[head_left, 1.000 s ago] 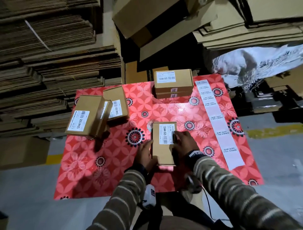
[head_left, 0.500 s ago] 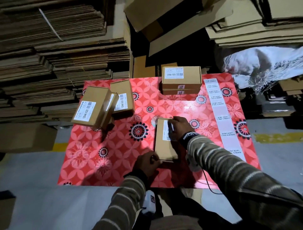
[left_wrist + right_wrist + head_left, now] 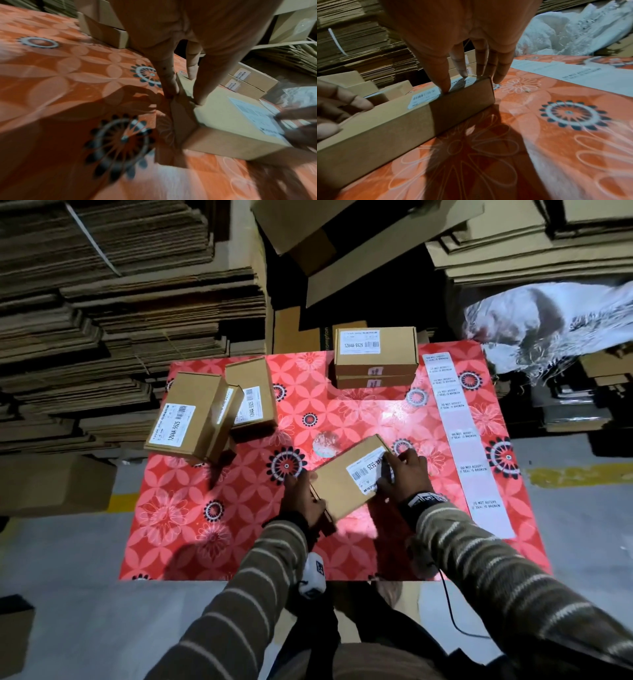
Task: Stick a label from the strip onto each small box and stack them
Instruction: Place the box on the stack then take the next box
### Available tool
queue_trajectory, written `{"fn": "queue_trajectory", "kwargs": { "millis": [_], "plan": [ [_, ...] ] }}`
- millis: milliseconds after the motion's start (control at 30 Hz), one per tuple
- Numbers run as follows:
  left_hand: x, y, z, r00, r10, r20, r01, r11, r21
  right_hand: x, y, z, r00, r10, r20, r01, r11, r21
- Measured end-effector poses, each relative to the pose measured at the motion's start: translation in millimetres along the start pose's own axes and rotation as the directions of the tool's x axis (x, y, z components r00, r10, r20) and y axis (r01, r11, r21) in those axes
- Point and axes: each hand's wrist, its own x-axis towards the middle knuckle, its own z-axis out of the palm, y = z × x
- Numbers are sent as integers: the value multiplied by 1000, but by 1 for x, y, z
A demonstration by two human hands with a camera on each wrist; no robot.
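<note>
A small brown cardboard box with a white barcode sticker on its top face [image 3: 346, 474] lies turned at an angle on the red flower-patterned table cover [image 3: 212, 508], near the middle of the front edge. The left hand [image 3: 301, 496] grips the box's near-left end, thumb on top and fingers curled down the side (the left wrist view shows this plainly). The right hand [image 3: 406, 474] rests on the box's far-right end, its straight, slightly spread fingers [image 3: 460, 67] pressing down on the sticker.

Along the right edge of the cover lies the long white strip of seal labels [image 3: 466, 440], printed with warning text. At the back edge, two like boxes stand stacked [image 3: 375, 357], each with a small label on its front side. Toward the back-left corner three more brown boxes [image 3: 205, 416] lean against one another. Piles of flattened corrugated cardboard [image 3: 120, 302] rise behind the table.
</note>
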Motion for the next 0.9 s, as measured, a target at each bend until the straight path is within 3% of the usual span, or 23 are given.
{"fn": "queue_trajectory", "kwargs": {
  "millis": [167, 400, 900],
  "plan": [
    [29, 13, -5, 996, 61, 60, -64, 997, 52, -23, 14, 5, 996, 89, -26, -84, 982, 170],
    [43, 16, -3, 986, 107, 125, -129, 974, 185, -32, 23, 11, 997, 80, 21, -83, 967, 239],
    [36, 6, -6, 992, 68, 104, -83, 987, 139, -33, 18, 8, 997, 81, 0, -77, 952, 297]
  ]
}}
